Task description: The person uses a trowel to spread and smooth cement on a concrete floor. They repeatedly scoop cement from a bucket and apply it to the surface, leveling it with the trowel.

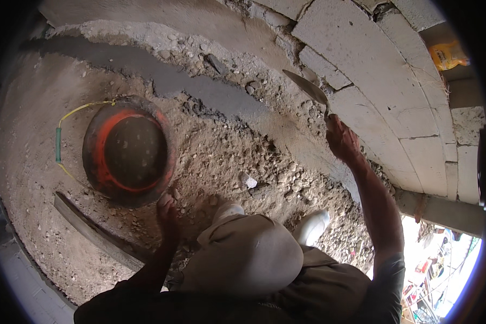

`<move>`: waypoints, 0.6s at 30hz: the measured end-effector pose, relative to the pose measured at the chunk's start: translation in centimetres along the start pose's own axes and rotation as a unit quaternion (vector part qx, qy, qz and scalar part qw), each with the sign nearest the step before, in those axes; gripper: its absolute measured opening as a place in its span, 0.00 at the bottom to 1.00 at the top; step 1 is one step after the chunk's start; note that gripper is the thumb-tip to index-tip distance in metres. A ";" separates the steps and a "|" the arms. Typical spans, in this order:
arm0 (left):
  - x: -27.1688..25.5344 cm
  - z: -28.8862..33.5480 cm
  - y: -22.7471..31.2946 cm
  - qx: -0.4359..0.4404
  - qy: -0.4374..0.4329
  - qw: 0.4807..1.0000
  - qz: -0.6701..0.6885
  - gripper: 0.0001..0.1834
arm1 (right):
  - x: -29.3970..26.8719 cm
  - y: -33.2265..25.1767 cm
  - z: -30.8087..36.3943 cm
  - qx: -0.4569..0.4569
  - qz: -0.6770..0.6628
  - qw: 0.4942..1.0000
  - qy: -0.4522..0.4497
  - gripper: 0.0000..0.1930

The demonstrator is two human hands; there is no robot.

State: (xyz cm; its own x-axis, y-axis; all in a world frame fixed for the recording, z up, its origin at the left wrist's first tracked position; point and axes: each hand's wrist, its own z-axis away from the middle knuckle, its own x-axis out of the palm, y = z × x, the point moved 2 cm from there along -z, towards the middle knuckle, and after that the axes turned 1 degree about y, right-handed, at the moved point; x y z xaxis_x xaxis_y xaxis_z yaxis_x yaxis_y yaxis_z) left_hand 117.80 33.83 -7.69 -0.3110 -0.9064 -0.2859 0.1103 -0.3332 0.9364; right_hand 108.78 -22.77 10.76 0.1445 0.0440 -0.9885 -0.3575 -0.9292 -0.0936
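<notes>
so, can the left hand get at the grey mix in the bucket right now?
Probably yes: the left hand is right by the near rim of the bucket, the grey mix is uncovered, and the green-sleeved handle lies off to the left, clear of the opening.

The bucket (100, 143) is orange inside, with a smeared dark-grey rim (91, 162); yellow cord (83, 105) and green grip (58, 144) left of it, grey mortar (136, 151) within it. Right of the bucket: grey trowel (308, 88), beige trousers (254, 245), whitish shoes (311, 227), pale blocks (380, 81).
</notes>
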 end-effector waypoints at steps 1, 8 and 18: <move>-2.1 -0.5 -1.1 0.022 0.010 0.996 -0.085 0.21 | -0.2 0.1 -0.6 0.005 0.004 1.000 -0.017 0.20; -10.3 -3.5 2.0 -0.113 0.334 0.925 0.144 0.25 | 1.4 -0.6 -7.3 0.025 0.040 0.992 -0.114 0.21; -13.3 -8.1 17.8 0.078 0.304 0.943 0.113 0.30 | 12.0 -0.6 -16.3 0.082 -0.033 0.960 -0.264 0.24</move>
State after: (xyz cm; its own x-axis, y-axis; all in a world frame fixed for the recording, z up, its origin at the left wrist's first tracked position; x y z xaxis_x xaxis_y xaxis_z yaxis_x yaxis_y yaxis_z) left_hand 131.57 37.88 11.13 0.3075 -0.9468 -0.0947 -0.0462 -0.1143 0.9924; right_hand 125.73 -27.71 0.89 -0.3015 0.3206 -0.8980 -0.5098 -0.8501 -0.1324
